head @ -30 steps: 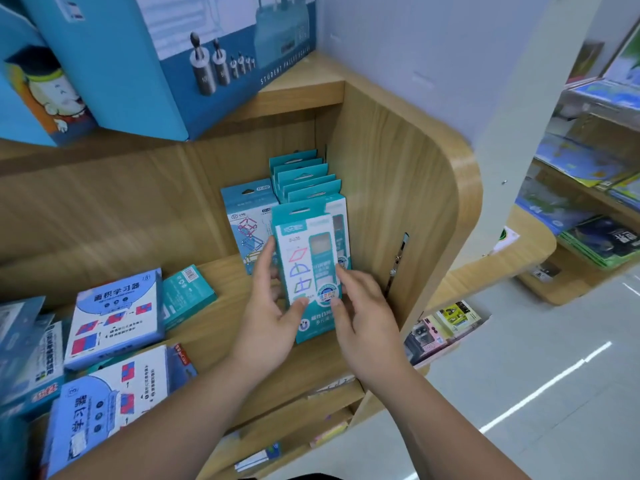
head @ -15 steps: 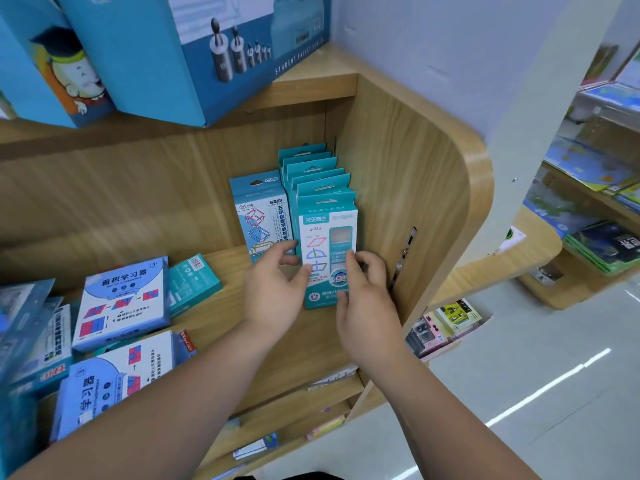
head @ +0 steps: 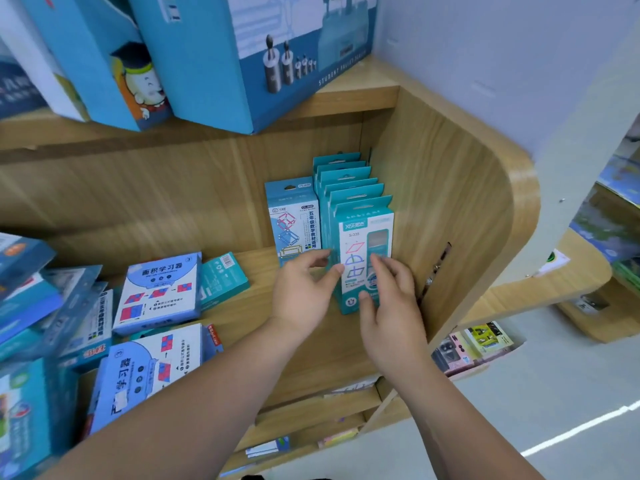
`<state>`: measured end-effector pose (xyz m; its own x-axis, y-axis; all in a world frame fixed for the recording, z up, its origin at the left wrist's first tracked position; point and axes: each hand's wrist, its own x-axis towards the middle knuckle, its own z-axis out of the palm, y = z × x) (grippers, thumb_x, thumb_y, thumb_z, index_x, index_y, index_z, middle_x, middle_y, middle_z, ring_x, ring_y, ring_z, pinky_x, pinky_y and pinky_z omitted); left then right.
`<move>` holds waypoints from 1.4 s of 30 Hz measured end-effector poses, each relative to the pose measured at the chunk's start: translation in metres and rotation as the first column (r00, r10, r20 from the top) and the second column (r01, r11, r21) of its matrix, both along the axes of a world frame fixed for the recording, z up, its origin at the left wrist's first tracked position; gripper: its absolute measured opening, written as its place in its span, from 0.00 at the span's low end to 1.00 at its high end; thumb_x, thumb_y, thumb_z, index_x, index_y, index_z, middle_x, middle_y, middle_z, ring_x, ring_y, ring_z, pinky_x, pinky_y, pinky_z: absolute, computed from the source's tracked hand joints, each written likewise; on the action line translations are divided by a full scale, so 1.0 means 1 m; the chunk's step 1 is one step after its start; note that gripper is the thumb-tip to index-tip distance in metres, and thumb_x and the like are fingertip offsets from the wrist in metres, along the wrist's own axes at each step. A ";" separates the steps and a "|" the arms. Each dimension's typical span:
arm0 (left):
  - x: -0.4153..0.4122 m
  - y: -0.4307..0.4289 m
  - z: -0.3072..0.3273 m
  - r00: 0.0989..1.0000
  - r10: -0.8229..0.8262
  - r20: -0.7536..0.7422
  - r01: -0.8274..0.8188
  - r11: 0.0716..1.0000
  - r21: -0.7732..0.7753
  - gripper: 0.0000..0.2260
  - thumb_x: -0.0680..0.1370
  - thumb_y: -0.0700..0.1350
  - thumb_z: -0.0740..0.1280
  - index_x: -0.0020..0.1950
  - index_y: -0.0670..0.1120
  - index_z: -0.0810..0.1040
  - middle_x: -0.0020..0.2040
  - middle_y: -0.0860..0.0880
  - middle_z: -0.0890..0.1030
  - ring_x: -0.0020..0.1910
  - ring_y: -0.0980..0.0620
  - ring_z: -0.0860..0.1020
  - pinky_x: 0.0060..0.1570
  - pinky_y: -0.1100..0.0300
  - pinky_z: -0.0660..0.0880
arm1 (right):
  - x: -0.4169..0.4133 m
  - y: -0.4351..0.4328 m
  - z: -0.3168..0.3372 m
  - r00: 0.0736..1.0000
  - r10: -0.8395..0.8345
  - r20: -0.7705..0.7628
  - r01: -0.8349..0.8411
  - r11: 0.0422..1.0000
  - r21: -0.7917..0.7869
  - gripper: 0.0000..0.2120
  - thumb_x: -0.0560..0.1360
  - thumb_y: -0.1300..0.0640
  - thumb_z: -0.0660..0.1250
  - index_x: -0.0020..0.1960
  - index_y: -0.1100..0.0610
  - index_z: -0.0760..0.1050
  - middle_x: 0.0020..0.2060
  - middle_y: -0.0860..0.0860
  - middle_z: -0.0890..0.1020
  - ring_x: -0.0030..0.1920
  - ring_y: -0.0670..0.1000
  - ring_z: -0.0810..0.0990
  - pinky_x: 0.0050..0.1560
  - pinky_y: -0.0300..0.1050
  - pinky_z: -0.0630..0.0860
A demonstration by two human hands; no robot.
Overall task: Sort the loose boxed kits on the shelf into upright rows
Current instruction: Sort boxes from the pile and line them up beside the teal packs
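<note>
A row of several teal boxed kits stands upright against the right wall of the wooden shelf. The front teal kit shows coloured shapes on a white face. My right hand rests its fingers and thumb flat on that face. My left hand sits beside the kit's left edge, fingers relaxed, one fingertip touching the edge. A second upright kit with cube outlines stands just left of the row. Loose blue kits lie flat on the left.
A small teal box lies flat next to the loose pile. More blue kits are heaped at the front left. Large blue boxes stand on the shelf above. A metal fitting is set in the right wall.
The front teal kit went from being held tilted in front of the row to standing upright against it. Both hands have loosened and eased back from it slightly.
</note>
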<state>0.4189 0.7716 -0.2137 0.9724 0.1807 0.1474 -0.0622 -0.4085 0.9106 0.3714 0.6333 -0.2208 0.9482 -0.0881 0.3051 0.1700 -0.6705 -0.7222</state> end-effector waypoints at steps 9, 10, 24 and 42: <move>-0.046 0.108 0.034 0.997 0.082 0.010 -0.081 0.956 0.282 0.12 0.74 0.43 0.74 0.56 0.53 0.81 0.54 0.57 0.79 0.44 0.61 0.79 0.45 0.71 0.72 | 0.007 0.051 0.008 0.957 0.242 0.161 -0.251 0.967 0.035 0.17 0.77 0.55 0.63 0.66 0.54 0.76 0.59 0.47 0.72 0.59 0.46 0.75 0.60 0.46 0.75; -0.050 0.125 0.036 0.992 0.121 -0.014 -0.109 0.932 0.345 0.13 0.74 0.44 0.74 0.58 0.52 0.81 0.55 0.57 0.78 0.45 0.61 0.79 0.46 0.70 0.73 | 0.010 0.059 0.007 0.948 0.285 0.141 -0.293 0.955 0.039 0.17 0.78 0.54 0.63 0.65 0.53 0.76 0.59 0.46 0.72 0.58 0.47 0.76 0.59 0.47 0.76; -0.029 0.232 0.022 0.840 0.341 -0.422 0.074 0.698 0.712 0.42 0.70 0.72 0.66 0.75 0.47 0.64 0.67 0.45 0.69 0.65 0.44 0.73 0.62 0.50 0.72 | 0.099 0.188 -0.004 0.783 0.476 -0.401 -0.621 0.644 -0.447 0.39 0.71 0.41 0.73 0.77 0.52 0.64 0.75 0.52 0.66 0.76 0.54 0.63 0.75 0.48 0.62; 0.003 0.228 0.010 0.839 0.235 -0.490 0.195 0.712 0.675 0.65 0.55 0.81 0.66 0.80 0.46 0.49 0.72 0.43 0.62 0.70 0.43 0.67 0.62 0.51 0.70 | 0.095 0.189 -0.025 0.866 0.254 -0.431 -0.460 0.742 -0.487 0.45 0.65 0.37 0.74 0.76 0.52 0.62 0.62 0.53 0.68 0.66 0.56 0.69 0.66 0.50 0.71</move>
<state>0.4221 1.0001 -0.2040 0.9262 0.2597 -0.2734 0.3306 -0.9080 0.2574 0.4662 0.8223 -0.2454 0.9215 0.3646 -0.1335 0.3143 -0.9023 -0.2950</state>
